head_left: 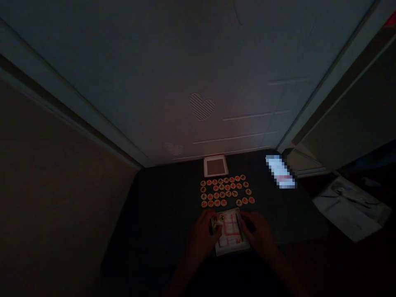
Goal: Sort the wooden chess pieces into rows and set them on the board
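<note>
At the near side of the dark table, a shallow white box [232,248] sits between my two hands. In it lies a folded white sheet with red lines [230,231]. A few round Chinese chess pieces [222,217] show at its upper left corner. My left hand [202,233] is closed on the box's left side, its thumb over the sheet by those pieces. My right hand [258,231] grips the right side with bent fingers. Dimness hides the fingertips. Just beyond the box, Chinese chess pieces [221,187] with red or black characters lie in rows with some gaps.
Behind the rows stands a white-rimmed tray or lid [215,167] with a brown middle, near the wall. A bright pixelated rectangle [281,171] lies at the table's right back. Right of the dark table [154,214], a pale carton or paper [352,208] sits lower down.
</note>
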Demonstrator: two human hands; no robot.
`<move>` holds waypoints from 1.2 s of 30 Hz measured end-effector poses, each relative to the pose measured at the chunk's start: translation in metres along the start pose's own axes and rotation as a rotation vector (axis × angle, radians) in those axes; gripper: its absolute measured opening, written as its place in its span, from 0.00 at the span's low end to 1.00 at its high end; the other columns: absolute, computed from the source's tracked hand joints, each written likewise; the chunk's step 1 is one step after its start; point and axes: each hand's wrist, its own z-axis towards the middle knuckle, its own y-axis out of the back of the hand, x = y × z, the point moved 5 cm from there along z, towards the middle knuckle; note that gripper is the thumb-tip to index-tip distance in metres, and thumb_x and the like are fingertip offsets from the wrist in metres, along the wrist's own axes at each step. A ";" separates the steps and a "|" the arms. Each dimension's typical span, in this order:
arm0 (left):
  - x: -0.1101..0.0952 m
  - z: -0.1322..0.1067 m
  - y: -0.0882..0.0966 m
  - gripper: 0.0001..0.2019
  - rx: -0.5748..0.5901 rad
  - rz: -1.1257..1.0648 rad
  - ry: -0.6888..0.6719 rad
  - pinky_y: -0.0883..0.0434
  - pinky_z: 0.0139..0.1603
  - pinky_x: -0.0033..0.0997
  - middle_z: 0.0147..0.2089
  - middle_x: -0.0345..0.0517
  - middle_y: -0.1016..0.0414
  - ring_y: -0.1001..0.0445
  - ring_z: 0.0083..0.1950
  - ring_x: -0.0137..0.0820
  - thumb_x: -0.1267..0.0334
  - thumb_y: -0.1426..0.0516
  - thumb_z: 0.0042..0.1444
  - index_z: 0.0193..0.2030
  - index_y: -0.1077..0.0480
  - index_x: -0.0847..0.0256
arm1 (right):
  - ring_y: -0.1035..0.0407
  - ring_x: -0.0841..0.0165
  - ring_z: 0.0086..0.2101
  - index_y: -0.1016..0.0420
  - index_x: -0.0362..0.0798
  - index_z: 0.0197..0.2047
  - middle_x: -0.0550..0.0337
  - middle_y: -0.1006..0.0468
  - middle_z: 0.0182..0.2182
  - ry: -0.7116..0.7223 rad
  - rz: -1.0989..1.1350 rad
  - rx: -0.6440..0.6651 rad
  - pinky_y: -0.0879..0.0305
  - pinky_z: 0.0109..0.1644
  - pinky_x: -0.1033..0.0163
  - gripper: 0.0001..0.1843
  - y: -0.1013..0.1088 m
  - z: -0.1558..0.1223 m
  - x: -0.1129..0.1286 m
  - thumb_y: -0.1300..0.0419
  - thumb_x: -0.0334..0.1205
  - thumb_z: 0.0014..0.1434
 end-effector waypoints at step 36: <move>0.008 0.000 0.013 0.14 -0.036 -0.028 -0.003 0.24 0.45 0.36 0.48 0.44 0.24 0.22 0.42 0.33 0.57 0.42 0.63 0.54 0.31 0.53 | 0.24 0.62 0.34 0.21 0.52 0.49 0.56 0.18 0.35 -0.017 -0.002 0.010 0.26 0.43 0.56 0.14 -0.002 -0.002 -0.006 0.43 0.47 0.67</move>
